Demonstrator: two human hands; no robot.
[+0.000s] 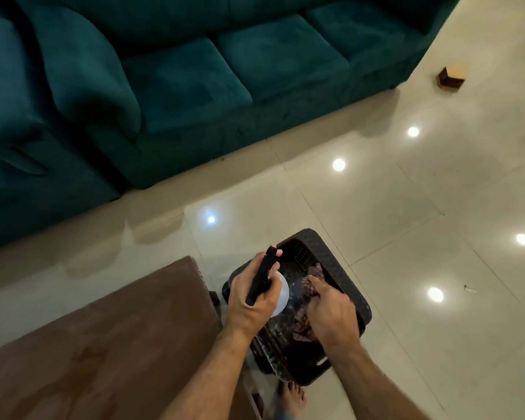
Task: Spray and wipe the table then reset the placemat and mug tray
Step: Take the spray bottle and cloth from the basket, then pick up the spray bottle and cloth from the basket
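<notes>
Left hand (pixel 250 294) was wrapped around the black head of a spray bottle (pixel 278 294), index finger out along the nozzle, holding it over the dark basket (pixel 350 286) on the floor. Right hand (pixel 331 313) was down inside the basket, fingers curled onto a crumpled cloth (pixel 308 278); couldn't tell whether it was pinched or only touched. The brown table (pixel 103 338) sat at 9 o'clock from the basket, almost touching it. Teal sofa (pixel 176 86) at 12 o'clock, well apart. Bare foot (pixel 291 395) at 6 o'clock, just below the basket.
</notes>
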